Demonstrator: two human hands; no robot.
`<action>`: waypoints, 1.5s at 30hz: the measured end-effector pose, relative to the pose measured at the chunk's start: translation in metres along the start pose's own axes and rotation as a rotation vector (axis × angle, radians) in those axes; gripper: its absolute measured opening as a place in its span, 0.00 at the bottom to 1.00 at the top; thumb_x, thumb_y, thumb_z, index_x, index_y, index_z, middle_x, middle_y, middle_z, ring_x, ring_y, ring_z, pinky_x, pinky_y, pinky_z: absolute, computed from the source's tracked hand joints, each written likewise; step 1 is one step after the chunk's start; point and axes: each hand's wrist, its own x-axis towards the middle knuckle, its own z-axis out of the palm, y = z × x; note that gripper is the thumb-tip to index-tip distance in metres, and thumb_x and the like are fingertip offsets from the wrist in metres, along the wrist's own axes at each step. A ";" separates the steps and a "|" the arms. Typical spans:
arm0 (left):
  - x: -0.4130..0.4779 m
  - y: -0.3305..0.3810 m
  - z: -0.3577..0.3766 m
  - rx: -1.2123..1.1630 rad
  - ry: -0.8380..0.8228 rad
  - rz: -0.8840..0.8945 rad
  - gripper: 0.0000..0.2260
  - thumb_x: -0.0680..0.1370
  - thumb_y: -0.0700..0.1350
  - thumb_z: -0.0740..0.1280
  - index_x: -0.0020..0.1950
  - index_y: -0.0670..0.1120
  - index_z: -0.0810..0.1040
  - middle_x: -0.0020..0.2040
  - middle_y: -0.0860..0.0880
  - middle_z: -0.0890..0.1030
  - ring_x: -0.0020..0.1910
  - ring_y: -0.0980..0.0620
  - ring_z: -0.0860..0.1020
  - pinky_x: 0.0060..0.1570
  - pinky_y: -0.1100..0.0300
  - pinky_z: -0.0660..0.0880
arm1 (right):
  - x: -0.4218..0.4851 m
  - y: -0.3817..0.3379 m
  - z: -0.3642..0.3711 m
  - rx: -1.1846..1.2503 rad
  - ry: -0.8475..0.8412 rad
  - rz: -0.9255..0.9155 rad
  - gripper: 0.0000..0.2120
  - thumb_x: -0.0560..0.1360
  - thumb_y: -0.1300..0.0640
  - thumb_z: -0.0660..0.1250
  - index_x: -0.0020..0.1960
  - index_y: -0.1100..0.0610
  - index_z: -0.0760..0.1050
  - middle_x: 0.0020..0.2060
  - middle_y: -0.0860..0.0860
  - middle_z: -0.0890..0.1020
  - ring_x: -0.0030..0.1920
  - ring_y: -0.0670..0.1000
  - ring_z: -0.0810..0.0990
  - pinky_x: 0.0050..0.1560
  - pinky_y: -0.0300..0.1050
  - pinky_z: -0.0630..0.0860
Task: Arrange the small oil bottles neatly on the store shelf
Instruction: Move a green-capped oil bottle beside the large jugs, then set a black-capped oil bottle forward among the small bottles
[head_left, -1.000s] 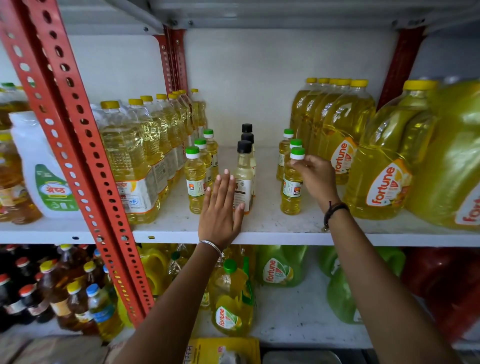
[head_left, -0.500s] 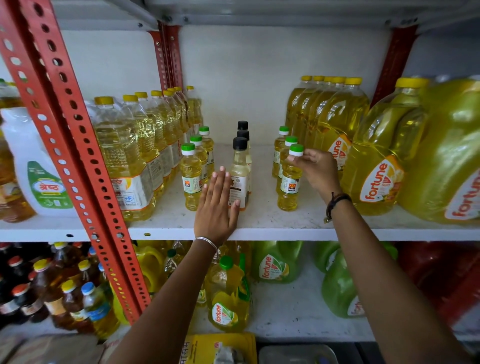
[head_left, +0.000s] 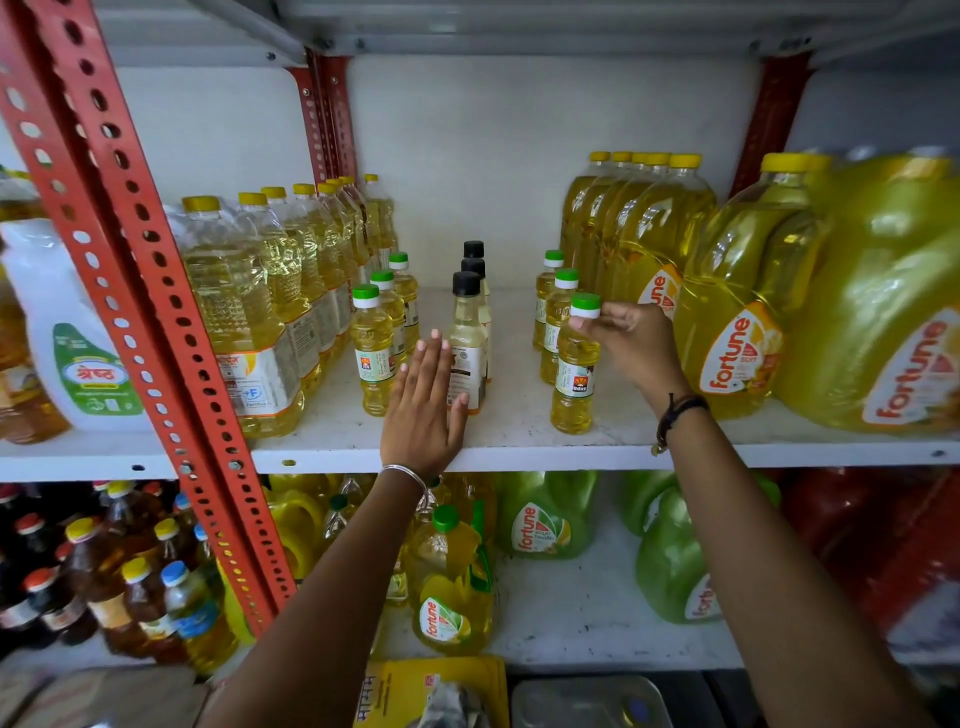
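On the white shelf (head_left: 519, 447) stand three short rows of small oil bottles. The left row has green caps, its front bottle (head_left: 373, 353) nearest me. The middle row has black caps, led by a pale bottle (head_left: 467, 332). The right row has green caps; my right hand (head_left: 631, 345) pinches the neck of its front bottle (head_left: 574, 374), which stands upright on the shelf. My left hand (head_left: 423, 410) is flat and open, fingers together, between the left and middle rows, its thumb against the base of the black-capped bottle.
Tall yellow-capped oil bottles (head_left: 260, 312) line the left side, and big Fortune jugs (head_left: 737, 332) crowd the right. A red slotted upright (head_left: 156, 312) crosses the left foreground. The lower shelf holds green and yellow jugs (head_left: 545, 519) and dark bottles (head_left: 130, 571).
My right hand has slid from behind the front right bottle to grip it just under the cap. My left hand has stayed between the rows. The view has shifted slightly.
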 end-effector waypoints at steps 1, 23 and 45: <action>0.000 0.000 0.000 -0.005 0.000 0.001 0.28 0.81 0.54 0.49 0.78 0.43 0.51 0.78 0.47 0.49 0.77 0.52 0.46 0.75 0.56 0.42 | -0.001 -0.001 -0.002 0.006 -0.004 -0.001 0.15 0.70 0.56 0.73 0.55 0.57 0.80 0.45 0.49 0.84 0.44 0.38 0.81 0.44 0.28 0.75; -0.001 -0.001 0.002 -0.004 -0.011 0.002 0.28 0.81 0.54 0.49 0.78 0.42 0.52 0.78 0.48 0.49 0.77 0.53 0.45 0.75 0.57 0.42 | -0.022 -0.007 -0.008 0.070 -0.003 0.025 0.12 0.69 0.54 0.74 0.51 0.53 0.78 0.45 0.48 0.83 0.47 0.44 0.81 0.45 0.35 0.75; -0.018 -0.053 -0.031 0.023 0.007 -0.019 0.28 0.81 0.52 0.49 0.78 0.41 0.50 0.78 0.46 0.50 0.77 0.51 0.46 0.74 0.53 0.43 | -0.043 -0.059 0.070 0.058 0.172 -0.339 0.09 0.73 0.60 0.69 0.53 0.58 0.76 0.47 0.51 0.81 0.48 0.44 0.80 0.50 0.35 0.76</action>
